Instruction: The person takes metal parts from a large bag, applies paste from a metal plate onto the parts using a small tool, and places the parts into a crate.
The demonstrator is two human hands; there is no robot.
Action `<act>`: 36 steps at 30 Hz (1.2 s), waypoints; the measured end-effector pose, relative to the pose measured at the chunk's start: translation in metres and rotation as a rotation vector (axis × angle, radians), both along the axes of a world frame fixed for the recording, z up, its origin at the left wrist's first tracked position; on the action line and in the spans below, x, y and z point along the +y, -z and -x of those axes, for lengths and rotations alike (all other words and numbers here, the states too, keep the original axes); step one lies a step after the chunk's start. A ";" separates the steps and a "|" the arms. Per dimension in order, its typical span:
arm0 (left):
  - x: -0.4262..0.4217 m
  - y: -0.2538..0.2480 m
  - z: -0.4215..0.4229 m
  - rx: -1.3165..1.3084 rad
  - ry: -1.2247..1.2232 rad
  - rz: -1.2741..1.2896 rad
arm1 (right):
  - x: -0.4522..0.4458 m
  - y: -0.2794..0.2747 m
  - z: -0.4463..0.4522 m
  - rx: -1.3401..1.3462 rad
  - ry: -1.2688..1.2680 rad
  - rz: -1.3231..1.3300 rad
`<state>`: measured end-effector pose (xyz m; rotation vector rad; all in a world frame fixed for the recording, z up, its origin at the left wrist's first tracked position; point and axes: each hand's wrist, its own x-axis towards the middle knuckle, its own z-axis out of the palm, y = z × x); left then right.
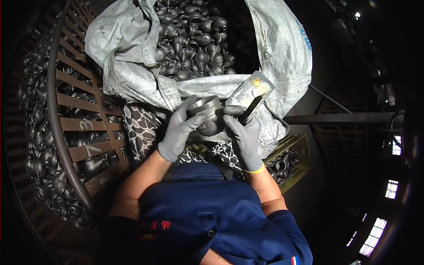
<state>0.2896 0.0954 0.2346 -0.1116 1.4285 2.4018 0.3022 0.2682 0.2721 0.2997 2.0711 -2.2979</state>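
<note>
My left hand (178,132), in a grey glove, is closed around the side of a dark, bulb-shaped metal casting (210,126) with a round open mouth that faces up. My right hand (244,137), also gloved, grips a slim black flat-ended tool (252,108) whose exact kind I cannot make out. Its fingertips meet the casting's right side. Just beyond the tool lies a flat metal plate (240,94) smeared with whitish and yellow paste, resting against the sack's near edge.
A big white woven sack (282,48) full of similar castings (194,44) stands in front of me. To the left, a rusty barred metal bin (84,126) holds many more. A yellow-green plastic crate (301,165) with dark parts sits low at right, below a horizontal metal beam (344,118).
</note>
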 end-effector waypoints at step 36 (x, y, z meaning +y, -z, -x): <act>-0.020 0.007 -0.002 0.940 -0.028 0.997 | 0.017 -0.010 0.013 -0.066 0.059 0.235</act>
